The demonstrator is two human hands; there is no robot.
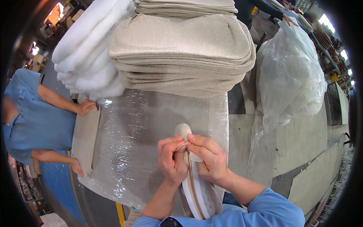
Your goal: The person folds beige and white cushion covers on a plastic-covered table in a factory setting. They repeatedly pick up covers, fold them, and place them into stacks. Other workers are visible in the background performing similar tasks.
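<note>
A beige fabric cushion cover (pixel 183 129) is held upright in front of my body, above the near part of the table. Down its side runs a zipper (pixel 191 178) with a tan strip between white bands. My left hand (pixel 172 159) pinches the fabric at the zipper's upper end. Close beside it, my right hand (pixel 208 156) grips the same end, its thumb and fingers pressed together. The fingertips of both hands nearly meet there, and whatever small part lies between them is hidden. The cover's lower end reaches down against my blue shirt.
A film-wrapped table (pixel 151 113) carries a tall stack of beige covers (pixel 181 49) at its far side. White batting (pixel 90 49) is piled left of it. On the left, a co-worker (pixel 41 109) holds a beige panel (pixel 86 136). A clear plastic bag (pixel 291 72) stands right.
</note>
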